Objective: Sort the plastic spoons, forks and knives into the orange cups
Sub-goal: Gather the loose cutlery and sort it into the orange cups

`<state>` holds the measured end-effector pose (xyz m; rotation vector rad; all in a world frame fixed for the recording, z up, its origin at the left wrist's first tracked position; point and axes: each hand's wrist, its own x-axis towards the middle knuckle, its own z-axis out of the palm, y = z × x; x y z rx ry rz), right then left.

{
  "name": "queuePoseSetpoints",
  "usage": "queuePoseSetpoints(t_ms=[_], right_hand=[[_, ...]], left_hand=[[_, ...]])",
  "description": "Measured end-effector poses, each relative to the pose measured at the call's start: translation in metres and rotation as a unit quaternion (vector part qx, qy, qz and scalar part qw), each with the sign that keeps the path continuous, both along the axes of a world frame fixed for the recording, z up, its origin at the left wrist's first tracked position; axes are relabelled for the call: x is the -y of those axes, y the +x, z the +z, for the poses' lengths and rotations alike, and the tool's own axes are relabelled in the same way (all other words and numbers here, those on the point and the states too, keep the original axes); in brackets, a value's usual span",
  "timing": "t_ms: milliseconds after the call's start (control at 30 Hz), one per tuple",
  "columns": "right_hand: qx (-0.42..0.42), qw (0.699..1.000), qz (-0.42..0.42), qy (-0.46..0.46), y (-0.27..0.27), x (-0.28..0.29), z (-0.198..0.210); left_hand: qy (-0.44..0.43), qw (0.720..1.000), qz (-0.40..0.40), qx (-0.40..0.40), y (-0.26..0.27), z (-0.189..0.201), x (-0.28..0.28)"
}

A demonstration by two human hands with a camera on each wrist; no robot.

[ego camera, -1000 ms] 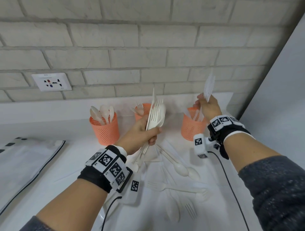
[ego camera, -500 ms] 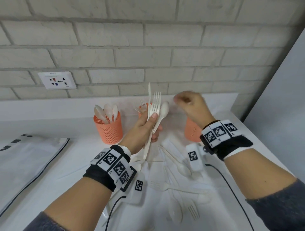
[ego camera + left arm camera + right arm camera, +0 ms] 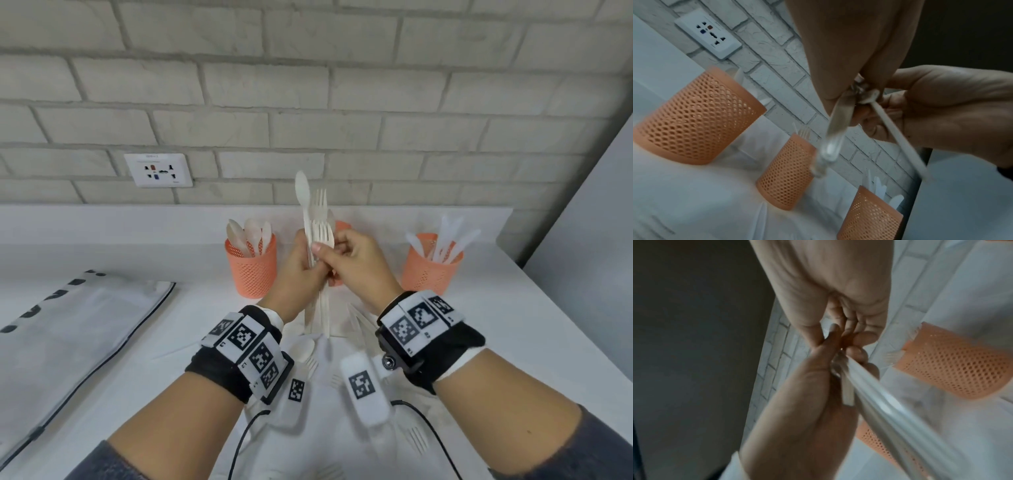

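My left hand (image 3: 308, 262) grips a bundle of white plastic cutlery (image 3: 317, 219) upright, a spoon and several forks sticking out above it. My right hand (image 3: 325, 250) meets it from the right and pinches the bundle with thumb and fingers. Three orange mesh cups stand along the wall: the left cup (image 3: 251, 270) holds spoons, the right cup (image 3: 430, 267) holds knives, and the middle cup (image 3: 342, 226) is mostly hidden behind my hands. The left wrist view shows the left hand's fingers (image 3: 855, 81) on the handles (image 3: 838, 116). The handles (image 3: 879, 407) also run blurred through the right wrist view.
Loose white cutlery (image 3: 305, 351) lies on the white table under my wrists, with a fork (image 3: 416, 440) near the front. A grey pouch (image 3: 68, 329) lies at the left. A wall socket (image 3: 157, 170) sits on the brick wall. The table edge runs along the right.
My right hand held knives over the right cup, let them go there, then swung left and now pinches the bundle in my left hand. The left hand turned the bundle more upright.
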<state>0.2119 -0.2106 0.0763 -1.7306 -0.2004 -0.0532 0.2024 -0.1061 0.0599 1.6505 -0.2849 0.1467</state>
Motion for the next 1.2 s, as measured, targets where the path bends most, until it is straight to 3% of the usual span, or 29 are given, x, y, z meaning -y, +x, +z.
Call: queuePoseSetpoints(t_ms=[233,367,467,633,933,1100,1200], right_hand=[[-0.067,0.992,0.086,0.061,0.002,-0.008,0.005],[-0.099,0.983,0.125,0.086,0.004,-0.012,0.006],[-0.114,0.98,0.132,0.1,0.005,-0.015,0.004],[-0.121,0.979,0.097,0.131,0.008,-0.018,0.006],[-0.059,0.981,-0.008,0.183,0.011,-0.038,0.003],[-0.193,0.958,0.041,0.208,0.013,-0.029,0.007],[-0.209,0.953,-0.002,0.221,0.025,-0.029,0.009]], left_hand=[[-0.034,0.998,-0.059,-0.019,-0.014,0.002,-0.016],[-0.173,0.976,-0.076,-0.109,-0.015,-0.001,-0.022],[-0.229,0.964,-0.051,-0.126,-0.018,0.0,-0.026],[-0.222,0.967,0.072,-0.107,-0.012,-0.002,-0.034],[-0.095,0.99,0.095,-0.034,-0.016,0.0,-0.029],[-0.06,0.997,0.045,-0.033,-0.018,-0.001,-0.033],[-0.063,0.996,0.034,-0.049,-0.017,-0.004,-0.037]])
